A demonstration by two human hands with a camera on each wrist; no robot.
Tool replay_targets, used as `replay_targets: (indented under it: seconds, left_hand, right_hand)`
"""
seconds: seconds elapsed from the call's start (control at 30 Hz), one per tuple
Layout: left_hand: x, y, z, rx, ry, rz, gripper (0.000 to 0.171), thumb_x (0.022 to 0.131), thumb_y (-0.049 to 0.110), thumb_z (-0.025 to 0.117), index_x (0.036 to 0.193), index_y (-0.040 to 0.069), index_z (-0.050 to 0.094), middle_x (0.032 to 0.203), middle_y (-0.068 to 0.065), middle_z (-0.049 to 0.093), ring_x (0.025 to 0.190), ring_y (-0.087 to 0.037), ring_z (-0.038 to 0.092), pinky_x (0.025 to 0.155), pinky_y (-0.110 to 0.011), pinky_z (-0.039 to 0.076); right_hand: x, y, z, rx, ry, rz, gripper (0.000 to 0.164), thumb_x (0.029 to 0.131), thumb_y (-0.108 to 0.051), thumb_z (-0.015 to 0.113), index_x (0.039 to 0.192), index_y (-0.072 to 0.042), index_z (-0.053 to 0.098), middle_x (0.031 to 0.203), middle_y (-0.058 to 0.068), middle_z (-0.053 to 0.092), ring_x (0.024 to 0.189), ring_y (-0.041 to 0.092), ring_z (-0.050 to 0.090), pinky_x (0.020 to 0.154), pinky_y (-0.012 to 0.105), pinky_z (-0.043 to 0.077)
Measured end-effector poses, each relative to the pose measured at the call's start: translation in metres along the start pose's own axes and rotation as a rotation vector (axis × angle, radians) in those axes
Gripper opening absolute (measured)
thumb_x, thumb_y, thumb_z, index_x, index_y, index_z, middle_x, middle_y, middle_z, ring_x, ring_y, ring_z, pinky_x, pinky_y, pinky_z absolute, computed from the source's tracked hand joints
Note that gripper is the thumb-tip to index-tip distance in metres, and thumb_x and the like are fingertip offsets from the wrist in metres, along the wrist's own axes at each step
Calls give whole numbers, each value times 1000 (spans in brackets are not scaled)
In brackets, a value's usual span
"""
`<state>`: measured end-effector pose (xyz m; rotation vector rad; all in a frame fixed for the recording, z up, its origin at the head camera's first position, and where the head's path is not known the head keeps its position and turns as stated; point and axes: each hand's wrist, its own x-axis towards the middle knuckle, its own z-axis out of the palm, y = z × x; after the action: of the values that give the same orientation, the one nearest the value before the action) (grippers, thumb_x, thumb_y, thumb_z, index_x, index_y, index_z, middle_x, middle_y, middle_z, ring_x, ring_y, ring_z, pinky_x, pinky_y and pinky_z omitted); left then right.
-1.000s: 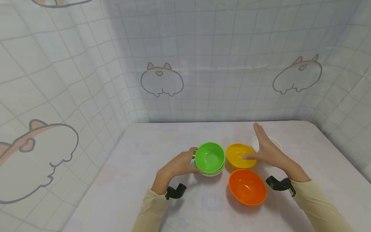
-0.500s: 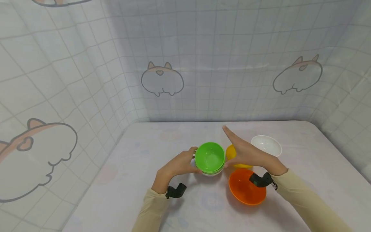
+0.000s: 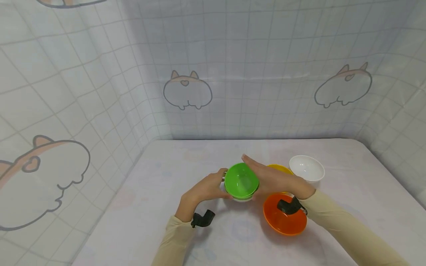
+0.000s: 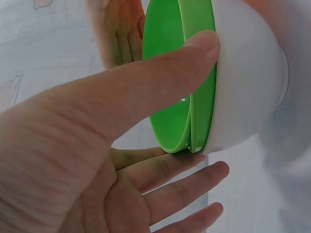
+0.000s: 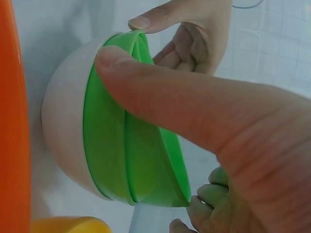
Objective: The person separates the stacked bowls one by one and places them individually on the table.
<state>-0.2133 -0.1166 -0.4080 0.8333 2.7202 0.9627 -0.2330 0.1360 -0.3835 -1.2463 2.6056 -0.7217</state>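
Observation:
Two green bowls (image 3: pixel 241 181) sit nested in a white bowl (image 4: pixel 248 73), forming a stack on the table. The upper green bowl looks tilted, its rim standing farther from the lower one on one side in the right wrist view. My left hand (image 3: pixel 207 187) grips the stack's left side, thumb across the green rims and fingers around the far side. From the right, my right hand (image 3: pixel 271 181) holds the green bowls, its thumb (image 5: pixel 114 60) lying on their outer wall and its fingertips by the upper rim.
An orange bowl (image 3: pixel 284 223) stands at the front right of the stack. Behind my right hand, a yellow bowl (image 3: pixel 280 168) is partly hidden. Another white bowl (image 3: pixel 307 168) sits at the back right. A patterned cloth wall (image 3: pixel 233 111) rises behind the table.
My right hand has moved left from over the yellow bowl to the right side of the green bowls and closed on them. My left hand has stayed at the stack.

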Motion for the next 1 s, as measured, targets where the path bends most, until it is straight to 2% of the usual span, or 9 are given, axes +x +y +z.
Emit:
replay_targets:
  seconds: [0.27,0.33,0.57,0.83,1.0]
  left_hand:
    - [0,0,1,10,0,12,86,74,21,86,142,3,37,137,-9,52,123,-25,52,100,-38,44]
    - [0,0,1,6,0,11,85,74,20,86,142,2,37,137,-9,52,123,-26,52,101,-38,44]
    - [-1,-1,1,11,-1,3,84,75,21,85,141,2,37,137,-9,52,123,-25,52,101,-38,44]
    - [0,-1,1,21,-12,-16,85,74,22,86,141,2,37,137,-10,52,123,-26,52,100,-37,44]
    - [0,-1,2,13,-11,-14,86,74,23,86,142,3,37,138,-10,51,123,-26,52,100,-38,44]
  right_hand:
    - [2,1,2,-14,17,-48,119,67,-19,90,148,11,10,154,26,19,139,40,26,107,51,34]
    - [3,1,2,-4,22,-62,117,66,-17,91,147,12,13,151,27,25,137,40,30,106,52,35]
    - [11,9,6,147,24,-190,98,58,-5,92,137,5,35,130,18,49,120,35,46,101,51,41]
    - [10,15,7,224,-7,-48,106,62,-20,92,137,10,24,131,19,48,117,34,49,98,47,45]
    - [9,15,7,243,-4,-31,105,63,-20,91,138,9,24,131,18,48,116,32,50,97,46,44]
